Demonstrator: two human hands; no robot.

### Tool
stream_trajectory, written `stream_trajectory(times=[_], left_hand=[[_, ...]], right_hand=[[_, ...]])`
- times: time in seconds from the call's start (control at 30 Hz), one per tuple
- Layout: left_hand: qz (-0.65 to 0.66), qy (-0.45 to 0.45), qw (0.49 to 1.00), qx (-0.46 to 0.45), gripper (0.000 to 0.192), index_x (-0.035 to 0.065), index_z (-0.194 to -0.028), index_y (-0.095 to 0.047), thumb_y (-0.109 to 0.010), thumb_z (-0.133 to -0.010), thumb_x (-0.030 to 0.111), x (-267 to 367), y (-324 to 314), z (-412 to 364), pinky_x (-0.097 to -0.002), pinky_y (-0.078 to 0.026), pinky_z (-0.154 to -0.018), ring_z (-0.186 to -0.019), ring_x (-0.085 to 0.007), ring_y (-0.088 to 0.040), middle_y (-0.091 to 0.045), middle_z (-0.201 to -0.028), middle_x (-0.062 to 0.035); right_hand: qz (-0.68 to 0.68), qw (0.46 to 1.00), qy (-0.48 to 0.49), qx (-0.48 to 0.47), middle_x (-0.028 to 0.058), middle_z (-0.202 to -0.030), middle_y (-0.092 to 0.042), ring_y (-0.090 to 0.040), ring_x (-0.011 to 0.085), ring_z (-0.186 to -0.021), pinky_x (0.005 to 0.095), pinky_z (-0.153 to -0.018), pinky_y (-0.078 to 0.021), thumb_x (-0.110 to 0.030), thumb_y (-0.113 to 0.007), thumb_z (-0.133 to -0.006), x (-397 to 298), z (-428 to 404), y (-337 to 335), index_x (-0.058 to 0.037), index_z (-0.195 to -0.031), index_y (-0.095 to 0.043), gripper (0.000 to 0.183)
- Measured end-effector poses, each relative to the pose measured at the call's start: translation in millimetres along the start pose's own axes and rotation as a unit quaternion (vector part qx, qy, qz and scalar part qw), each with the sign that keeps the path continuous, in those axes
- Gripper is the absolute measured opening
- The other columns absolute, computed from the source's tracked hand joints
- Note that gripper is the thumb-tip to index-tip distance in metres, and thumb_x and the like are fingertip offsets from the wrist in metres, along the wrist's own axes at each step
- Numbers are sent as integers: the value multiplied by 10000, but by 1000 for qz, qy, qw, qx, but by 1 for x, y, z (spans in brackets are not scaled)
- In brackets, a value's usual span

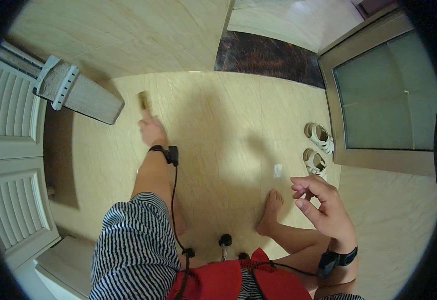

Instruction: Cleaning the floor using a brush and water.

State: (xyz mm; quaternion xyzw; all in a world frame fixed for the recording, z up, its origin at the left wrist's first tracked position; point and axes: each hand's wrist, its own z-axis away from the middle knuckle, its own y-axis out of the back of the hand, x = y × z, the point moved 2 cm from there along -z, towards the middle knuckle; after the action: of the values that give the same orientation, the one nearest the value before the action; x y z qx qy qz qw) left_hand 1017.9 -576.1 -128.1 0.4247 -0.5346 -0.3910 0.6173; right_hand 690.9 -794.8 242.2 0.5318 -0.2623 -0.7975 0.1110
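Observation:
My left hand (153, 129) reaches forward over the tiled floor with its fingers closed around one end of a small brown brush (143, 100), blurred, perhaps wooden. Most of the brush points away from me, right of a tall pale bin-like container (87, 93). On the other side, my right hand (318, 202) hovers with curled fingers apart and nothing between them, near a light-coloured sandal (315, 161). A small pale rectangular piece (277, 170) lies on the floor just left of that hand. Both wrists wear black straps with small devices and cables.
White louvred cabinet doors (12, 101) stand at the left. A second sandal (319, 135) sits beside the frosted-glass door (383, 97) at the right. Ahead lie a pale wall (147, 41) and a dark marble threshold (267, 56). My bare foot (272, 210) rests on the floor (211, 150).

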Motion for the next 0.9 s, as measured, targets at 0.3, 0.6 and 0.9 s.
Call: stream_trajectory(times=[0.3,0.6,0.9], left_hand=[[221,-24,962,-161,492,40,-1324,-392,-511,-928,306,53,-31,84,-469,-463,-801,-928,-389,-583,-593,-954,-226],[32,-344,925,-155,274,100,-1211,-475,-400,-978,225,101,-55,129,-439,-508,-734,-845,-349,-598,-568,-954,-190],[69,-201,974,-71,343,92,-1254,-408,-428,-973,288,74,-32,104,-436,-483,-734,-876,-368,-578,-541,-1036,-204]], right_hand=[[8,1000,4,2,126,-953,-606,-613,218,-790,301,-673,-484,-60,-644,-828,-10,18,-3,2,-1151,-568,337],[-9,999,-40,21,145,-930,-604,-626,231,-778,316,-698,-498,-75,-641,-836,-8,54,-2,-6,-1152,-561,333],[11,998,-54,19,135,-930,-598,-602,250,-828,348,-723,-487,-121,-630,-856,13,89,-6,-15,-1179,-569,345]])
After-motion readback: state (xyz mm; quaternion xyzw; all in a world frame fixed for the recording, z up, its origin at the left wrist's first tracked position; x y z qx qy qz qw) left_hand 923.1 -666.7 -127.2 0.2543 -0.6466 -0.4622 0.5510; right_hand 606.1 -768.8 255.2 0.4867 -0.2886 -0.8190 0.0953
